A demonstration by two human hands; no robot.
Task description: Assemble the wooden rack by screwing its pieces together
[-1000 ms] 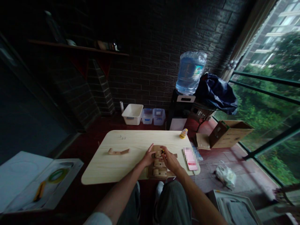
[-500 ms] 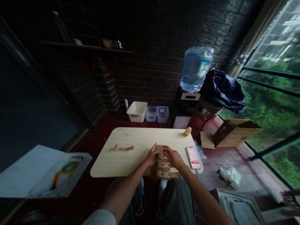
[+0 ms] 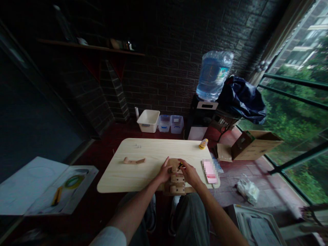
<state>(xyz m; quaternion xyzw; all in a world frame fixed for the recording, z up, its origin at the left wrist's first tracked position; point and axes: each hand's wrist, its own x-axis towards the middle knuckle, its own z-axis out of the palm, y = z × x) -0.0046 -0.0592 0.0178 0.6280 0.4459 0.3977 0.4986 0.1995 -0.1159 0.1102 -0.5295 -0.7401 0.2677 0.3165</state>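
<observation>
A wooden assembly (image 3: 176, 188) of stacked, rounded blocks with dark holes sits at the table's near edge, in front of my knees. My left hand (image 3: 164, 172) steadies its left upper side, thumb against the wood and one finger pointing up. In the fingers of my right hand (image 3: 189, 172) is a small yellow-and-black tool (image 3: 180, 164), like a short screwdriver, at the assembly's upper right. Its tip is too small to make out. Left of my hands, a separate curved wooden piece (image 3: 134, 161) lies on the pale table (image 3: 151, 177).
Tiny metal parts (image 3: 138, 146) lie at the table's far left. A yellow-capped bottle (image 3: 203, 144) stands at the far right, above a pink phone-like object (image 3: 210, 171). An open white case (image 3: 79, 191) is at left on the floor; bins (image 3: 148, 127) and a water dispenser (image 3: 198, 118) stand behind.
The view has shifted slightly. Both hands keep their places at the assembly; the right hand's fingers have turned a little, showing more of the yellow-and-black tool.
</observation>
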